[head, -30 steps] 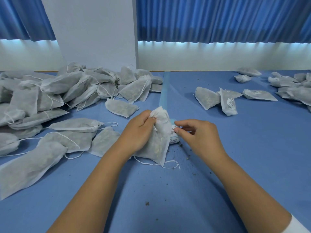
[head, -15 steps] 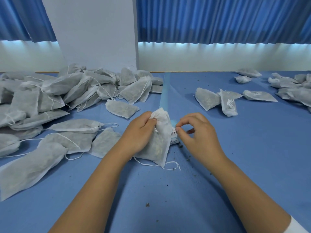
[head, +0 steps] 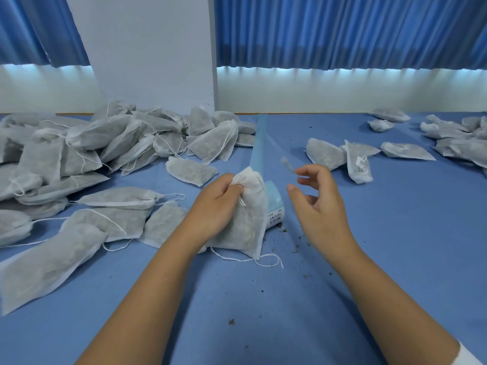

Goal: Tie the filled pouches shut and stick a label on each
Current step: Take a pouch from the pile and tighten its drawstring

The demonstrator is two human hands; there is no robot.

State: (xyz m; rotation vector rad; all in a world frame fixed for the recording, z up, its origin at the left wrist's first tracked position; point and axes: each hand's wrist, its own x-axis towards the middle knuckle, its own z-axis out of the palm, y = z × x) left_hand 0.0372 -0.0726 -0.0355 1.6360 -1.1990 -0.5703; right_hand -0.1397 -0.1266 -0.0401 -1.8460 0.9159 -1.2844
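My left hand [head: 214, 206] grips a filled white pouch [head: 250, 222] by its gathered neck, holding it upright on the blue table [head: 263, 312]; its drawstring trails onto the table in front. My right hand [head: 321, 206] is raised to the right of the pouch, fingers loosely spread and thumb apart. A small blurred label [head: 286, 163] clings to a fingertip. Behind the pouch lies the blue label backing strip [head: 259, 146], with one printed label [head: 276, 219] at its near end.
A big heap of filled pouches [head: 105, 154] with loose strings covers the table's left side. Several labelled pouches [head: 358, 167] lie at the right and far right. Dark crumbs dot the table near my hands. A white wall and blue curtains stand behind.
My right hand has peeled a label off the strip and lifted up and to the right, its fingers spreading. My left hand and the pouch have stayed put.
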